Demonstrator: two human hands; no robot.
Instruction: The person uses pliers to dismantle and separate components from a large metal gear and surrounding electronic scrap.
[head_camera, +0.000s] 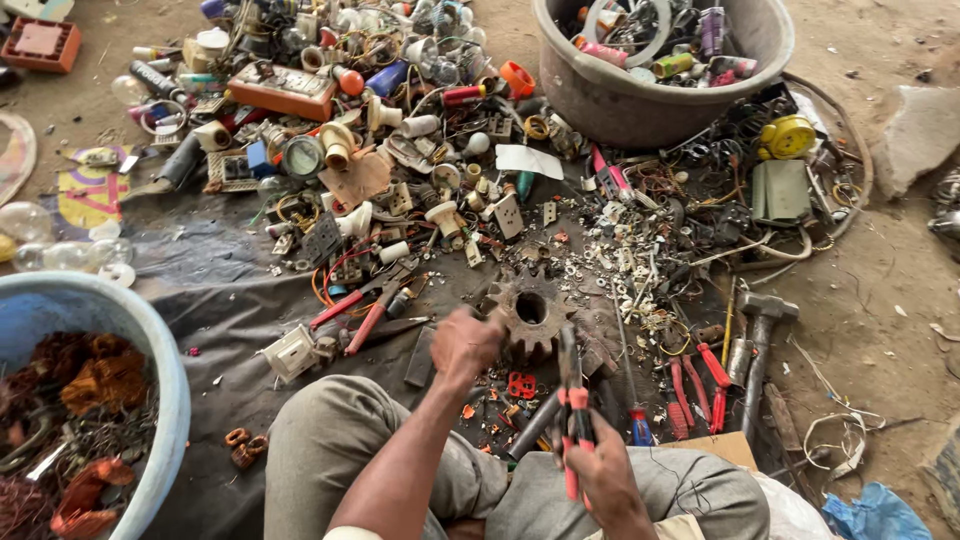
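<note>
Left hand (465, 345) is closed in a fist, knuckles up, pressed against the left rim of a rusty toothed gear (531, 312) lying flat on the dark ground sheet (215, 290); can't tell what, if anything, is pinched inside the fist

Right hand (603, 478) is wrapped around the red handles of a pair of pliers (571, 400). Pliers point up and away from the person, tip just beside the gear's lower right edge, jaws look nearly closed but the view is too small to be sure

Gear sits near the middle of the sheet, just ahead of the person's knees, centre hole facing up

Around it:
- second pair of red-handled pliers (352, 318) to the left of the gear, lying at a slant
- white switch box (291, 352) further left, near the knee
- hammer (762, 345) with a dark handle toward the sheet's right edge, red-handled cutters (700, 380) between it and the gear
- scatter of small white and metal scrap bits (625, 270) right of the gear
- grey tub (620, 105) of mixed scrap at the sheet's far edge
- blue tub (150, 360) with copper wire and rusty pieces at the near left corner
- yellow tape reel (787, 136) right of the grey tub
</note>
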